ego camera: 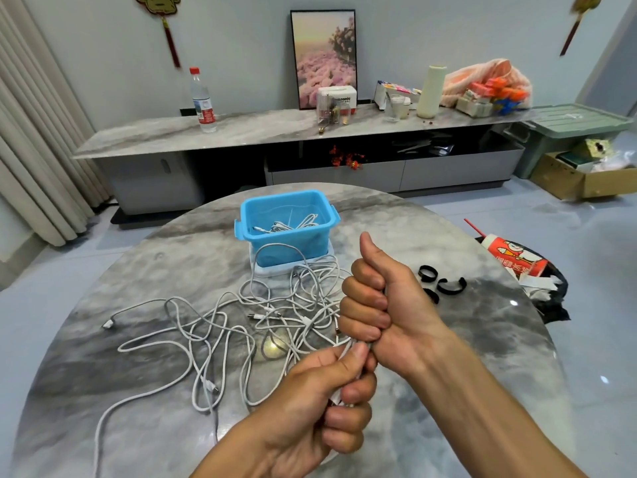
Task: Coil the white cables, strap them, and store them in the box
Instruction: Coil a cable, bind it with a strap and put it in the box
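Both hands are at lower centre-right of the frame, one above the other, over the round grey marble-pattern table (138, 391).

Right hand (379, 305): fist clenched around a white cable, thumb sticking straight up, fingers curled tight. Only a sliver of cable shows at the bottom of the fist.

Left hand (331, 405): just below the right, touching it. Fingers curled around the same white cable bundle (346, 353), thumb pressed on top. How many turns are in the bundle I can't tell; the hands cover most of it.

Loose tangle of white charging cables (241, 326) sprawls across the table centre-left, uncoiled, several connector ends visible. One strand runs off toward the bottom-left edge.

Blue rectangular plastic box (286, 229) sits at upper centre of the table, open, standing on its pale lid or a tray (can't tell which). A few white cables (286, 225) lie inside it already. One loop from the tangle lies against its front wall.

Black hook-and-loop strap rings (444, 282) lie on the table right of the right hand, apart from the cables, unused.

Background: clear plastic water bottle with red cap (203, 98) on the long grey sideboard at upper left; framed picture of pink flowers (324, 56) leaning on the wall at top centre.
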Tool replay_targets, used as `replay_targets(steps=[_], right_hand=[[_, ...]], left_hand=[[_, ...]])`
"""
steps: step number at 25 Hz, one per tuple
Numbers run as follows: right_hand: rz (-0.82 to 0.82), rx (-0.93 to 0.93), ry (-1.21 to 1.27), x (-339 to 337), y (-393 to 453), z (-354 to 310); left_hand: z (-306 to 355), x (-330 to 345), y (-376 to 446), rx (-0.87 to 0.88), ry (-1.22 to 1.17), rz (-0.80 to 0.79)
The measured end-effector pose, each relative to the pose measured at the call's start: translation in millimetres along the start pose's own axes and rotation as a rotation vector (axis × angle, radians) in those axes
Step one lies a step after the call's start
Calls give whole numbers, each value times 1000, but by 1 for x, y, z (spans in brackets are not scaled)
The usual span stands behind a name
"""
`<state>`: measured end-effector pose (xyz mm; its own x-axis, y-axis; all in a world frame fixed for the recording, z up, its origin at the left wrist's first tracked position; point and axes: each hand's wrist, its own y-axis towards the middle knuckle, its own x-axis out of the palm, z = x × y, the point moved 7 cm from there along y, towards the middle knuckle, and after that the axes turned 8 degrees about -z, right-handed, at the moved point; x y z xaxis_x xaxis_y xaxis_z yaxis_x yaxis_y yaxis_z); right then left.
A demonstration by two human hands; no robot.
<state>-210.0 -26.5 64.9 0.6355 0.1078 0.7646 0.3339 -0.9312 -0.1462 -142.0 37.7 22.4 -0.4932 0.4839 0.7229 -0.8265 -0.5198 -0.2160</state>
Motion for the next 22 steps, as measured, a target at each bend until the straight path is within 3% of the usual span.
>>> replay_targets(steps=[6,13,16,22], right_hand=[[-110,1,68,7,1,-7],[-294,-51,-18,19,2,-7],[-279,-117,9,11,6,-9],[-193,-103,-39,-11,22,-4]], left_hand=[[6,13,-1,-53,-100,-100],[-4,30,-2,52,-274,-217],[-5,21,3,88,-229,-74],[8,-10,10,114,182,248]])
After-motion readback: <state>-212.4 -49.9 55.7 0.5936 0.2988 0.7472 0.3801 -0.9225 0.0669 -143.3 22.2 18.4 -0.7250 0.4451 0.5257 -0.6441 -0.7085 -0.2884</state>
